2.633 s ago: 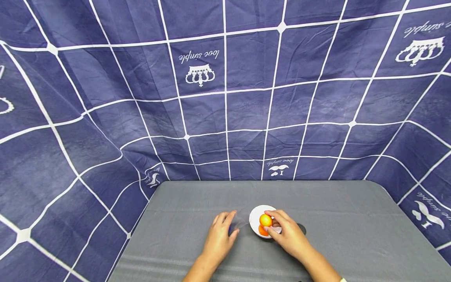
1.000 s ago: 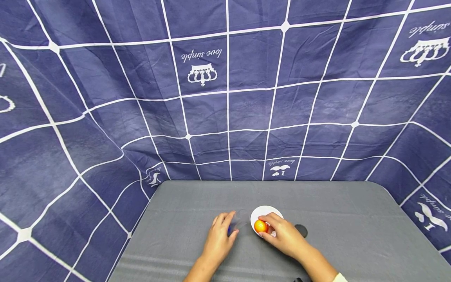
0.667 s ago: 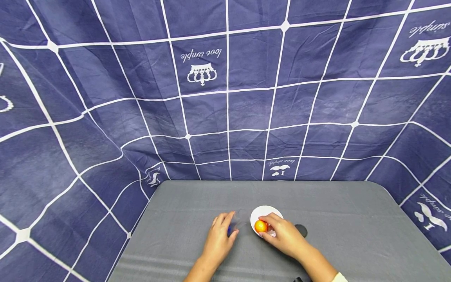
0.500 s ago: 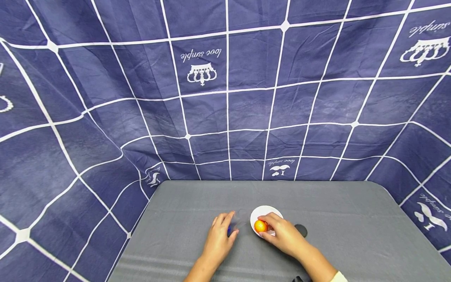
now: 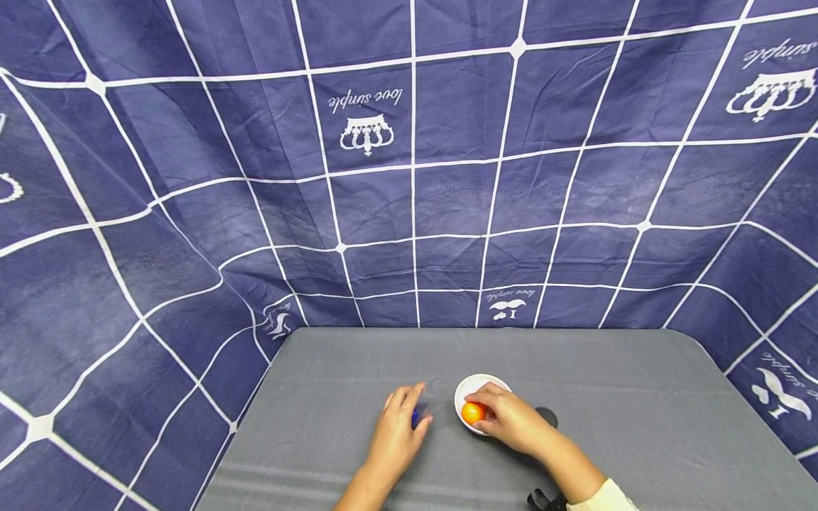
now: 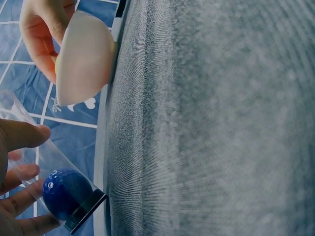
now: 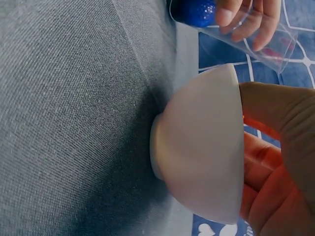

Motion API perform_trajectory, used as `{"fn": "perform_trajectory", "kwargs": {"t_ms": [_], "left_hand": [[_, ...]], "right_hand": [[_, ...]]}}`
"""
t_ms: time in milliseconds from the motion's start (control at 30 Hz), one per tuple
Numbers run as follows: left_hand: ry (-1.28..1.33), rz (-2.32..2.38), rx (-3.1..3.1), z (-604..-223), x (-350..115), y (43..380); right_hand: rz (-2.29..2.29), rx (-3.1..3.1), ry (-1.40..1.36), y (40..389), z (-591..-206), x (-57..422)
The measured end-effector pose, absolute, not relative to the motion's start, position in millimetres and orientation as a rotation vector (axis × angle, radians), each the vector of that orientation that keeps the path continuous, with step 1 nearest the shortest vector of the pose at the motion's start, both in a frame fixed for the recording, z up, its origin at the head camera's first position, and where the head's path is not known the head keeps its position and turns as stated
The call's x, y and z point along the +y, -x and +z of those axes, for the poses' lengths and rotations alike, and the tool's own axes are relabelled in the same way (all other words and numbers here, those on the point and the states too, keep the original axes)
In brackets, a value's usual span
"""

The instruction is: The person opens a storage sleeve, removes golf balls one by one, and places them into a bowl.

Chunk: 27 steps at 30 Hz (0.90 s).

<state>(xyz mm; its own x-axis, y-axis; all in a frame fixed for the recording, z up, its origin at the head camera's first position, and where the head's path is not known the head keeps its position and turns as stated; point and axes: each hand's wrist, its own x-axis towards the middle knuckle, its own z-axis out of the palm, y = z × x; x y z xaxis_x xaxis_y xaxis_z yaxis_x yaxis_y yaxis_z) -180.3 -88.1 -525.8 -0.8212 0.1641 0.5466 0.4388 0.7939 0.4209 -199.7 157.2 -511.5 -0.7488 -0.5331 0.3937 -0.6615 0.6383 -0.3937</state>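
My left hand (image 5: 396, 429) grips a clear plastic tube (image 7: 236, 42), thumb on one side and fingers on the other. A dimpled blue ball (image 6: 66, 194) lies inside the tube at its black-rimmed end, which is right at the tabletop. A white bowl (image 7: 202, 147) stands upright on the table to the right of the tube. My right hand (image 5: 511, 419) reaches over the bowl's right rim and holds an orange ball (image 5: 473, 413) low inside it, between fingers and thumb. The bowl's wall hides the ball and fingertips in the right wrist view.
A flat black disc (image 5: 546, 417) lies on the grey table (image 5: 358, 362), just right of the bowl and partly behind my right hand. A blue curtain with white lines (image 5: 460, 213) hangs behind the table and at its sides. A black strap (image 5: 542, 500) shows by my right wrist.
My right hand has lowered the ball from over another orange thing in the bowl down into the bowl, shifting slightly left. That other thing is now hidden. The left hand has stayed in place.
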Motion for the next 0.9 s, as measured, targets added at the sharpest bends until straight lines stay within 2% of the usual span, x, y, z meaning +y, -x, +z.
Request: {"fn": "perform_trajectory", "kwargs": {"t_ms": [900], "left_hand": [[0.459, -0.747, -2.470, -525.3, -90.7, 181.9]], "right_hand": [[0.822, -2.736, -0.912, 201.3, -506.5, 156.7]]}}
